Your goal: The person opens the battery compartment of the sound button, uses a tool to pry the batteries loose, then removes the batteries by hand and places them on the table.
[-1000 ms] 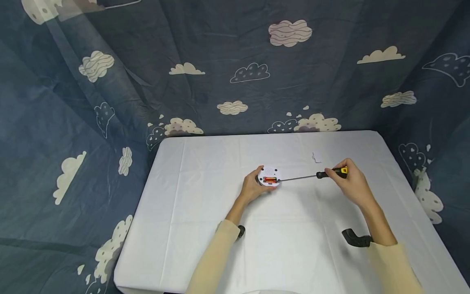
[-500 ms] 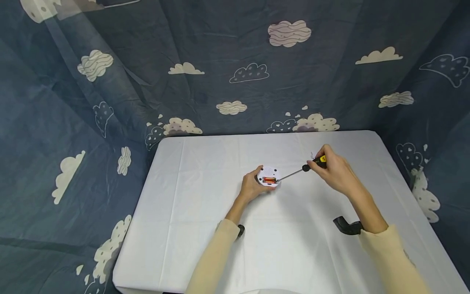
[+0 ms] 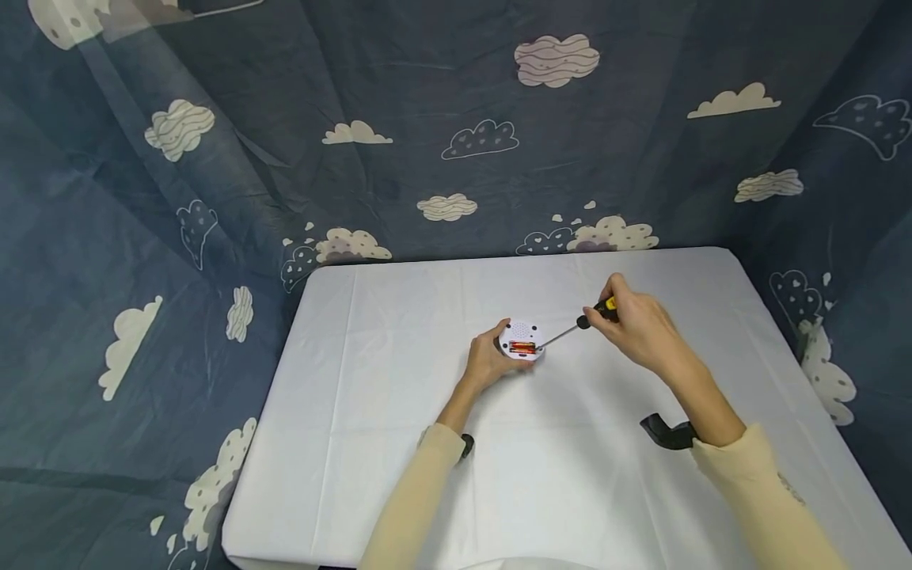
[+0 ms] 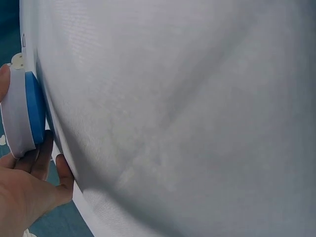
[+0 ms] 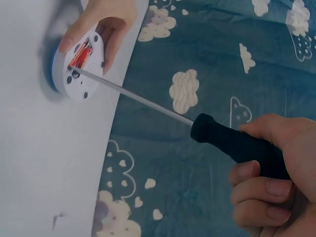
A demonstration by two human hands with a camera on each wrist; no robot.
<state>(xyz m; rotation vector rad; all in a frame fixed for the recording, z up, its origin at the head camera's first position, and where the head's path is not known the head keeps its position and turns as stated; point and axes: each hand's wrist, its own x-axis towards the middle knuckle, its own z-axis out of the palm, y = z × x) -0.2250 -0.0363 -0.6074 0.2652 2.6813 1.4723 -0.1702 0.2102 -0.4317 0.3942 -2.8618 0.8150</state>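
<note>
My left hand (image 3: 488,362) grips a round white device (image 3: 523,331) by its rim, its back turned up. The compartment in that back is uncovered, and red-orange batteries (image 5: 83,56) lie inside. A blue front (image 4: 34,108) shows on the device in the left wrist view. In my right hand (image 3: 644,328) is a screwdriver (image 5: 143,101) with a black and yellow handle, the fingers curled round it. Its long shaft slants down to the left, with the tip at the end of the battery compartment. Whether the tip touches a battery is too small to tell.
A white cloth covers the table (image 3: 399,317). A small white piece (image 5: 60,219) lies on it, seen in the right wrist view; the right hand hides it in the head view. A dark blue curtain (image 3: 427,79) with clouds hangs behind and at the sides.
My right hand has moved left and away from me, tilting the screwdriver from nearly level to a steeper slant. Its tip stays at the compartment. The left hand and device hold still.
</note>
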